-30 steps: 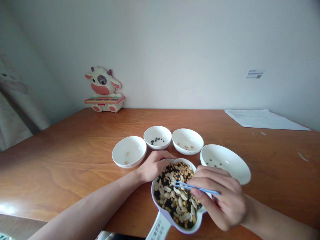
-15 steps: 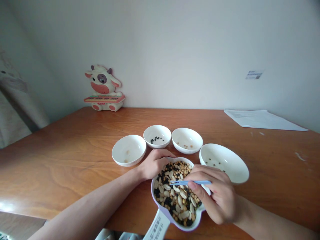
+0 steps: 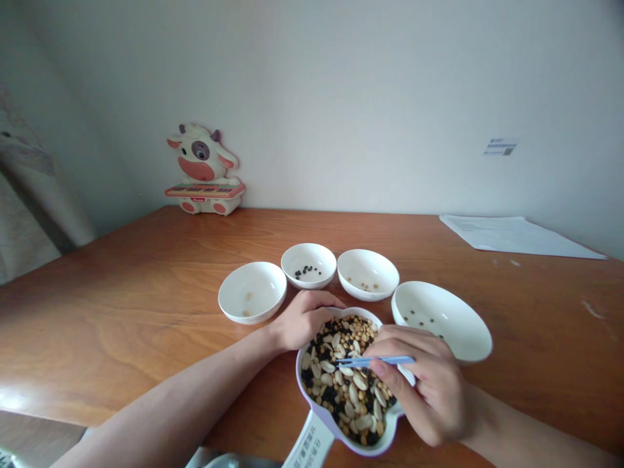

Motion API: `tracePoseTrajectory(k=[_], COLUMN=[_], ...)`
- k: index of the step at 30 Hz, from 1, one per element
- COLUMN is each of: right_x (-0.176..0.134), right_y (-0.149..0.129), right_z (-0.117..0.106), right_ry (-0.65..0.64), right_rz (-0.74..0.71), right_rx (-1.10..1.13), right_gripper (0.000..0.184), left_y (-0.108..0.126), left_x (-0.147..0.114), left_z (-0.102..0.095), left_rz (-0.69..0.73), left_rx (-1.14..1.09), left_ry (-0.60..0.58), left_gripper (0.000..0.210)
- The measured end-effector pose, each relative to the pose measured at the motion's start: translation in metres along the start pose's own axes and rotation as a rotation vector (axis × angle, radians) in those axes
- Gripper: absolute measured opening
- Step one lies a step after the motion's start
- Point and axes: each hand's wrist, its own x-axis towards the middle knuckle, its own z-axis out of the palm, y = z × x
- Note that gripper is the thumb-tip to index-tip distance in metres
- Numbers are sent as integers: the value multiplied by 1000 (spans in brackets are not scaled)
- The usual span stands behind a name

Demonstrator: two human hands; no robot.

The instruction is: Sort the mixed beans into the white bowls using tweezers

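My right hand [image 3: 419,380] pinches light blue tweezers [image 3: 394,360] over a white and lilac handled bowl [image 3: 312,396]. The bowl is filled with mixed beans and seeds [image 3: 355,390]: black ones, small yellow ones and large flat pale ones. The tweezer tips reach down among them near the middle; whether they grip a seed I cannot tell. On the bowl's far left rim, my left hand [image 3: 305,318] is closed with its fingers curled, holding the bowl; its fingertips are partly hidden.
Beyond the handled bowl stand white bowls: one with pale pieces [image 3: 234,318], one with black beans [image 3: 324,281], one with yellowish beans [image 3: 368,296] and one with dark greenish beans [image 3: 463,344]. A cow toy keyboard [image 3: 205,175] and paper sheets [image 3: 517,232] lie near the wall.
The whole view has shifted slightly. Both hands keep their holds, and the tweezer tips stay among the seeds with only a small movement.
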Motion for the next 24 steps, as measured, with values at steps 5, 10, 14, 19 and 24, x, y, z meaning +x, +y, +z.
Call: tracePoseTrajectory(k=[5,10,14,19,24], right_x=[1,1,1,1,-1], right_y=[-1,-4,-4,-6,-6], right_z=[0,-1,-1,-1,-1], right_ry=[-8,10,27,52,49], right_rz=[-7,-19,-27,-46,-35], right_rx=[-25,-64,-59,-76,-74], right_gripper=[13,14,14,15,17], left_y=[-3,-1,3,1,-7], left_x=[0,0,-2,-3,-4], left_z=[2,5,6,7,5], left_rz=[33,56,74,77,69], left_rx=[-56,-83,-70,-71,-56], left_ry=[-11,3,10,9,6], left_gripper=[33,33,31,32,32])
